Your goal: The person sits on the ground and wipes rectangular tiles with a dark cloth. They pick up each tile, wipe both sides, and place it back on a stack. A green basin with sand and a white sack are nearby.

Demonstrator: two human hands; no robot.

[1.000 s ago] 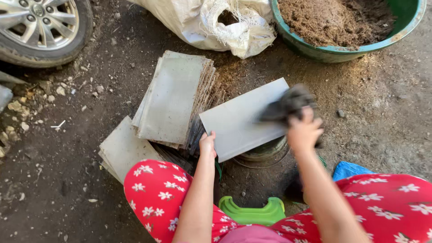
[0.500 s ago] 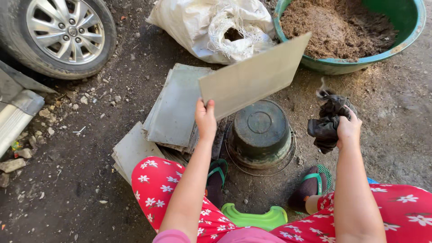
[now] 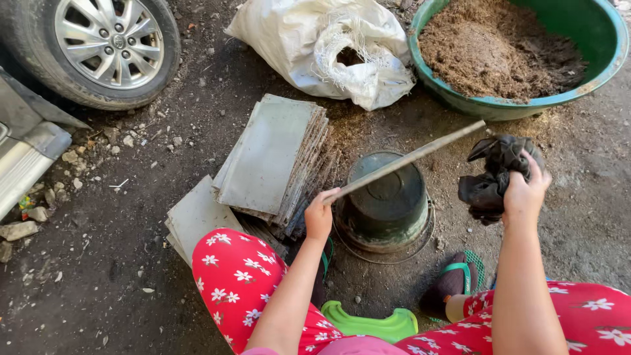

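Observation:
My left hand [image 3: 319, 215] grips the near corner of a flat grey tile [image 3: 407, 160], which I see edge-on, raised and slanting up to the right over an upturned dark bucket [image 3: 386, 198]. My right hand [image 3: 524, 189] is closed on a crumpled black rag [image 3: 497, 172], held to the right of the tile and apart from it. A stack of similar grey tiles [image 3: 271, 156] lies on the ground left of the bucket, with a lower stack [image 3: 196, 215] in front of it by my left knee.
A green basin [image 3: 591, 46] of brown soil stands at the top right. Next to it lies a white sack [image 3: 328, 46], and a car wheel [image 3: 105, 39] is at the top left. My feet in green sandals [image 3: 458, 279] and a green stool [image 3: 371, 326] are near the bucket. Stones litter the left.
My left hand has lifted the tile off the bucket and turned it from flat to edge-on. My right hand with the rag has come off the tile and moved right.

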